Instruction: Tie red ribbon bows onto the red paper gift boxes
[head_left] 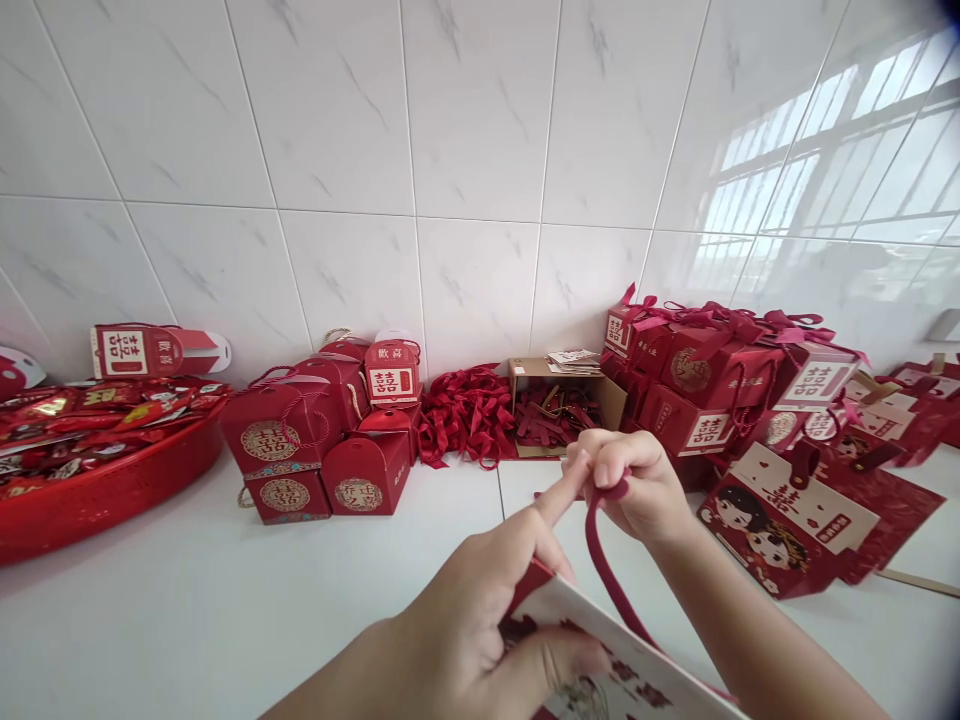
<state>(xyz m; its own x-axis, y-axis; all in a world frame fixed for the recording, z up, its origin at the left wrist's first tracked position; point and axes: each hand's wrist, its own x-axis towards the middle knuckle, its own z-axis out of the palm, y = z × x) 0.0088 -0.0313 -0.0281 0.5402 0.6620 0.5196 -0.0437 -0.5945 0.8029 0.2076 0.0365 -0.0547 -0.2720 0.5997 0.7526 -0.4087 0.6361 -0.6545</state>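
Note:
My left hand (487,620) grips the top edge of a flat red and white gift box card (600,660) at the bottom of the view, its index finger stretched up toward the other hand. My right hand (637,480) is closed in a pinch on the upper end of a dark red ribbon (607,570). The ribbon runs down from those fingers to the card.
A white counter (225,610) meets a tiled wall. A red basin (97,490) of packets sits at left. Folded red gift boxes (322,440) stand behind, beside a pile of ribbons (465,415) and an open carton (559,405). More boxes (720,390) and flat cards (787,520) lie at right.

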